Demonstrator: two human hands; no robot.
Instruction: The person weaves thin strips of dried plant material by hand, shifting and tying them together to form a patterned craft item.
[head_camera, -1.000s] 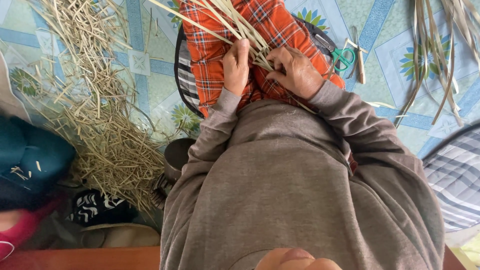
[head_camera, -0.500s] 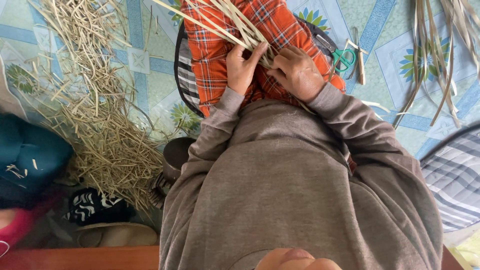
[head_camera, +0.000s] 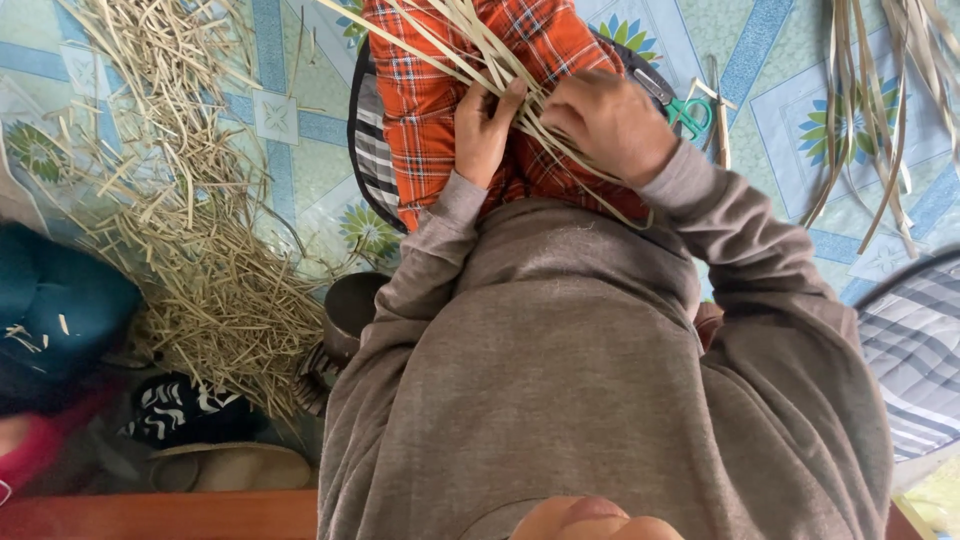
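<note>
Pale strips (head_camera: 470, 45), long flat plant fibre, lie fanned across the person's lap on the orange plaid cloth (head_camera: 420, 110) and meet in a tight crossing just betw. the two hands; loose ends run up out of frame, one strip trails down toward the grey sweater (head_camera: 560, 370).

Largest first: patterned floor mat (head_camera: 770, 60), pale green w/ blue bands and flower squares, covers the whole floor; big heap of cut straw-coloured offcuts (head_camera: 190, 230) spreads over its left part; a second bunch of long uncut strips (head_camera: 880, 110) hangs at upper right, well apart from the lap; blue-white checked cloth (head_camera: 915, 350) at right edge; dark teal bundle (head_camera: 55, 310) at left edge; dark round cup (head_camera: 355, 310) just beside the person's left elbow; green-handled scissors (head_camera: 685, 110) on the mat near the right wrist.

Hands: left hand (head_camera: 483, 130) curled, fingers closed on the strips at the crossing; right hand (head_camera: 610, 120) knuckles up, pinching strips on the other side; hands close together, not touching as far as visible.

Progress, judging by this: early; only a small woven start under the hands, most strip length loose, spare bunch untouched; offcut heap suggests trimming is largely done.

Packages, labels, signs: none visible.
</note>
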